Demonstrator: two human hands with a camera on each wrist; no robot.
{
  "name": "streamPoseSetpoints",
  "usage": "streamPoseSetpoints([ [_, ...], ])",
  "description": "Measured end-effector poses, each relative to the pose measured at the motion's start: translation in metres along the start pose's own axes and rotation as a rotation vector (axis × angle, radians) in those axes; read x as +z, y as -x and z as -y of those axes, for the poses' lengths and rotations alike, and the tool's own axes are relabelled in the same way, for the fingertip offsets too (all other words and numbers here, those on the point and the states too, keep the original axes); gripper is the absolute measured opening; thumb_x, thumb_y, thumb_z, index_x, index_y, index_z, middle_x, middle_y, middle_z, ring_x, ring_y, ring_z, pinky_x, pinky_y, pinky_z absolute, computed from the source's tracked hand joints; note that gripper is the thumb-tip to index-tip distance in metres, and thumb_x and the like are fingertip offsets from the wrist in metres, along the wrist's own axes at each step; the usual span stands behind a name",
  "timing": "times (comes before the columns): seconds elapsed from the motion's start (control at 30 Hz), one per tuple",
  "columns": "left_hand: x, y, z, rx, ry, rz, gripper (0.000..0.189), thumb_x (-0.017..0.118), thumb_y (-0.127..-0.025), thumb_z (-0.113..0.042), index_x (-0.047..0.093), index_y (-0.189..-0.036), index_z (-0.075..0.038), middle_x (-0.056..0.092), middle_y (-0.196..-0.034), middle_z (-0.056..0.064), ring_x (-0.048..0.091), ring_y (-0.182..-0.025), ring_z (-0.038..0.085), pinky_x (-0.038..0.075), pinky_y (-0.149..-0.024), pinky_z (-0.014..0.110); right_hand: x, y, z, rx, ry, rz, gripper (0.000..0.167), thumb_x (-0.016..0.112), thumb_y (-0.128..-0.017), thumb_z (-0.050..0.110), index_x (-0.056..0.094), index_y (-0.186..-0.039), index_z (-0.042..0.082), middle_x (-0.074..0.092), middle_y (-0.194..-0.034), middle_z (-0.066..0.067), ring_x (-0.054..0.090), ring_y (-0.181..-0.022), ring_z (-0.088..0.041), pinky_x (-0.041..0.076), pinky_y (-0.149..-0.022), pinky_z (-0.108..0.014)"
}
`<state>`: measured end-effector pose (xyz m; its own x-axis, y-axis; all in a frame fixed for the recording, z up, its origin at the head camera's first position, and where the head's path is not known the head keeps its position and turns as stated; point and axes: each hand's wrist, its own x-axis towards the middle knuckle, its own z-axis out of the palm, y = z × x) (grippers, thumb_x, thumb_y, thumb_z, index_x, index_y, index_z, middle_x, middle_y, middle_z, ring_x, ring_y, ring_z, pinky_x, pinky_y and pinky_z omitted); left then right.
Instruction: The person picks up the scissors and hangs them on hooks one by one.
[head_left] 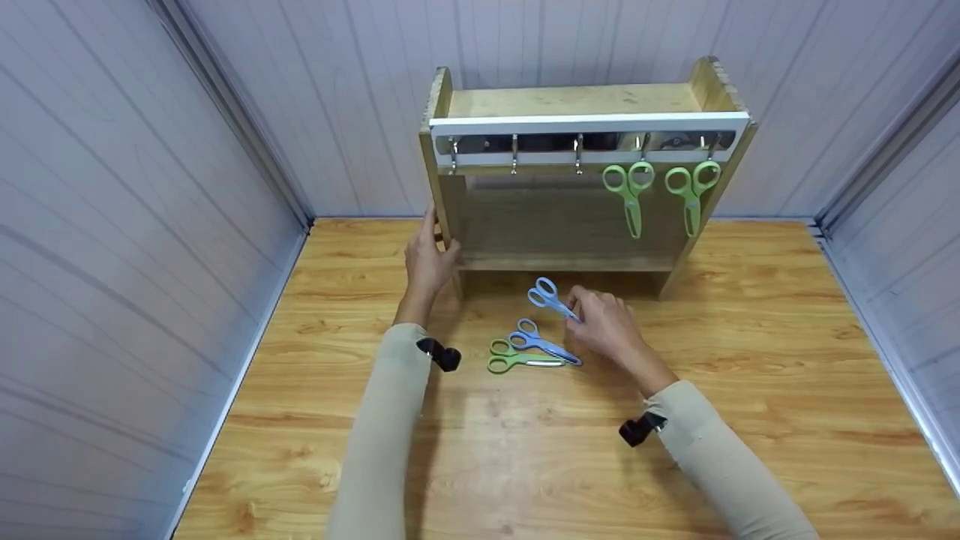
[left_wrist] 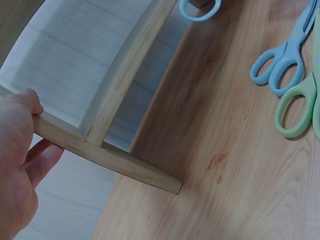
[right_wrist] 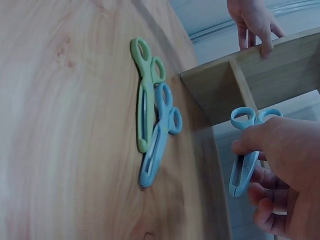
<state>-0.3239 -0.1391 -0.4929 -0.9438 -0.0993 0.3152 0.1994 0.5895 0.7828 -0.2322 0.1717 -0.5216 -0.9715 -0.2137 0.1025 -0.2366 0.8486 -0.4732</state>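
My right hand [head_left: 606, 324] pinches a pair of light blue scissors [right_wrist: 245, 165] by the blade part, the handle loops pointing toward the shelf. My left hand [head_left: 429, 264] grips the left side panel of a wooden shelf [left_wrist: 107, 155], thumb on the inner side and fingers behind. Below the held pair, a second pair of blue scissors [head_left: 534, 342] lies on the table, its blades overlapping a pair of green scissors [right_wrist: 146, 100]. Two more pairs of green scissors, one [head_left: 631, 196] beside the other [head_left: 691, 196], hang from the two rightmost hooks.
Along the shelf's upper front runs a white rail [head_left: 592, 122] with several metal hooks; the three on the left, such as the middle hook [head_left: 578, 154], carry nothing. White panel walls [head_left: 135, 262] enclose the wood-grain table [head_left: 525, 465] at the back and both sides.
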Motion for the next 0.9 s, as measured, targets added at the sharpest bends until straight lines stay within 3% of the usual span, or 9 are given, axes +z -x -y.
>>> streamPoseSetpoints([
  [0.23, 0.000, 0.000, 0.000, -0.008, 0.010, 0.005, 0.078, 0.071, -0.104, -0.003, 0.040, -0.175, -0.007, 0.064, -0.161, 0.024, 0.077, -0.132, 0.044, 0.061, -0.114, 0.056, -0.007, -0.002, 0.004, -0.014, -0.005, -0.017, 0.020, 0.081, -0.097, 0.018, 0.076, -0.114, 0.010, 0.078, -0.089, -0.007, 0.074, -0.079, -0.030, 0.052, -0.062, -0.044],
  [0.5, -0.001, 0.001, 0.000, -0.007, -0.017, 0.003, 0.078, 0.072, -0.104, -0.005, 0.040, -0.175, -0.008, 0.064, -0.161, 0.023, 0.077, -0.132, 0.043, 0.062, -0.109, 0.058, -0.013, -0.005, 0.009, -0.023, 0.002, -0.054, 0.017, 0.080, -0.095, 0.018, 0.076, -0.110, 0.012, 0.079, -0.090, -0.004, 0.076, -0.082, -0.034, 0.056, -0.066, -0.054],
  [0.73, -0.001, 0.001, -0.001, 0.007, -0.011, 0.002, 0.078, 0.072, -0.103, -0.004, 0.040, -0.175, -0.008, 0.065, -0.161, 0.023, 0.078, -0.130, 0.044, 0.062, -0.110, 0.058, -0.021, -0.007, 0.013, -0.017, 0.012, -0.041, 0.022, 0.079, -0.097, 0.021, 0.076, -0.116, 0.011, 0.077, -0.091, -0.007, 0.071, -0.079, -0.032, 0.049, -0.062, -0.045],
  [0.9, -0.001, 0.001, 0.000, 0.012, -0.011, -0.001, 0.079, 0.072, -0.103, -0.004, 0.040, -0.175, -0.009, 0.065, -0.161, 0.023, 0.078, -0.130, 0.044, 0.062, -0.112, 0.058, -0.026, -0.009, 0.016, -0.021, 0.008, -0.039, 0.021, 0.079, -0.098, 0.021, 0.076, -0.117, 0.011, 0.080, -0.095, -0.010, 0.074, -0.082, -0.034, 0.052, -0.064, -0.047],
])
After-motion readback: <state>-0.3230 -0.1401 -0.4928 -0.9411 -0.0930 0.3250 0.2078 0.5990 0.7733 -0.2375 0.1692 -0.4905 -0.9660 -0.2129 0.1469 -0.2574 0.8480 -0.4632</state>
